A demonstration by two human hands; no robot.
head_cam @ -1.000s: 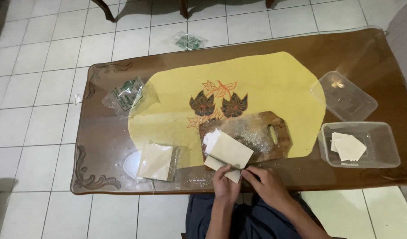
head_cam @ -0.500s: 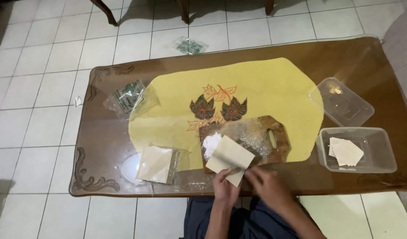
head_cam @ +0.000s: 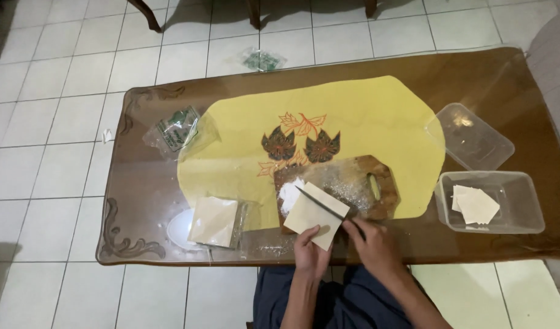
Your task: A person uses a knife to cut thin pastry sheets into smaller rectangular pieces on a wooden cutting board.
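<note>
One thin, pale square dough sheet (head_cam: 312, 217) at near edge of floured wooden cutting board (head_cam: 377, 183). Left hand (head_cam: 311, 251) pinching its near corner; right hand (head_cam: 372, 242) closed on knife (head_cam: 324, 204) laid across it. Likely soft, floppy, tear-prone: support near edges.

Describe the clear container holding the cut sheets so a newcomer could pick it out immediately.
Start at the brown glass-topped table and go to its right end, past the yellow mat. Two clear plastic pieces sit there; the container is the deeper one nearer the person, with pale dough squares inside, unlike the shallow lid behind it.
</note>
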